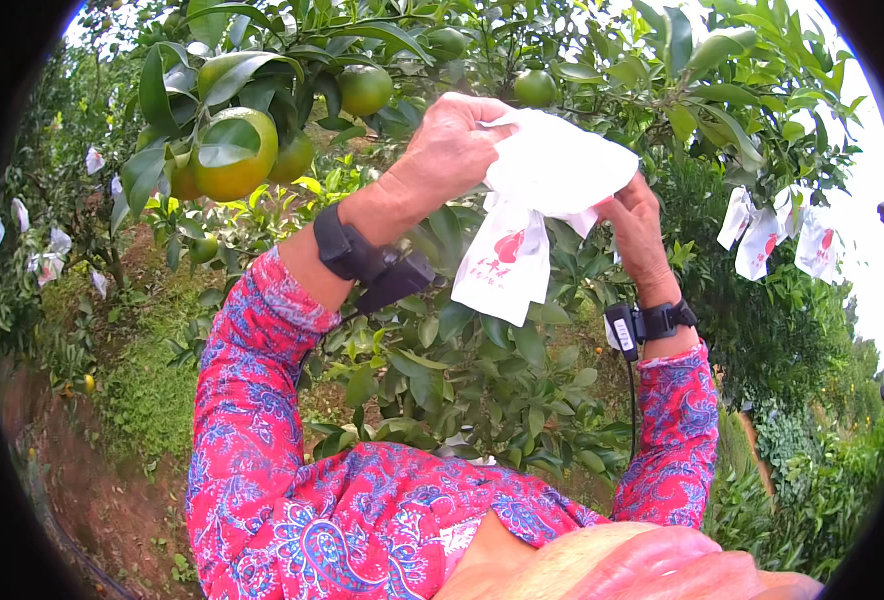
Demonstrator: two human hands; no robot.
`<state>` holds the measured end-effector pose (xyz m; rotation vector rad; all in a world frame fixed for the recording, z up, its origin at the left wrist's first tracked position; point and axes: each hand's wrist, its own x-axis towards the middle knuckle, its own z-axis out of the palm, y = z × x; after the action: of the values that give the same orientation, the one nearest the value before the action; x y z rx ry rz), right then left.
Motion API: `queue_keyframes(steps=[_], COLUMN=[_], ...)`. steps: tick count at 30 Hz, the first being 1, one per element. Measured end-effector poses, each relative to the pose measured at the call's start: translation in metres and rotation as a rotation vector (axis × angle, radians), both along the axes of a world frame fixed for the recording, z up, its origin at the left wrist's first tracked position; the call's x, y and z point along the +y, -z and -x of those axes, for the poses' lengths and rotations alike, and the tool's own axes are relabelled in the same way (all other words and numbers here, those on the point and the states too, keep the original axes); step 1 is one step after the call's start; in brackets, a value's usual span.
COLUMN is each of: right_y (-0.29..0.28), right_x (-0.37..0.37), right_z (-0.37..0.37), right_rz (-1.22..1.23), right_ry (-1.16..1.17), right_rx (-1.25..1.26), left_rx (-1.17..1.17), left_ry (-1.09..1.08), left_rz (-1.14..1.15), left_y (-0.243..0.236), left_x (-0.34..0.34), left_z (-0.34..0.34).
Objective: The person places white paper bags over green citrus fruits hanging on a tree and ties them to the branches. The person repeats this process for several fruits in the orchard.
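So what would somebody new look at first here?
Probably the bright white paper held up near the middle, between the left hand and right hand. Next might come the big yellow-green fruit hanging at upper left, then the pink-red patterned sleeves reaching up from below.

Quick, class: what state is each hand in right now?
Left hand: closed, pinching the white bag at its left edge.
Right hand: partly hidden, closed on the bag's right edge.

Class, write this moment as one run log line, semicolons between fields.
left hand: pinching white bag; right hand: holding bag's right edge; below: printed bag; upper left: citrus fruit, hanging
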<state>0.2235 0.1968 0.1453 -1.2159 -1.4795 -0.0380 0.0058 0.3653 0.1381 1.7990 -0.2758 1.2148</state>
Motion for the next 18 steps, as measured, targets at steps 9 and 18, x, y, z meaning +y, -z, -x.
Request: queue_keyframes(steps=[9, 18], right_y=[-0.03, -0.038], right_x=[0.007, 0.04], right_z=[0.085, 0.096], right_rz=[-0.445, -0.363], right_ry=[0.306, 0.599], right_rx=[-0.853, -1.369], left_rx=[-0.599, 0.135], left_ry=[-1.108, -0.689], left_rz=[-0.863, -0.84], left_y=[-0.019, -0.022], left_x=[0.069, 0.04], left_z=[-0.033, -0.061])
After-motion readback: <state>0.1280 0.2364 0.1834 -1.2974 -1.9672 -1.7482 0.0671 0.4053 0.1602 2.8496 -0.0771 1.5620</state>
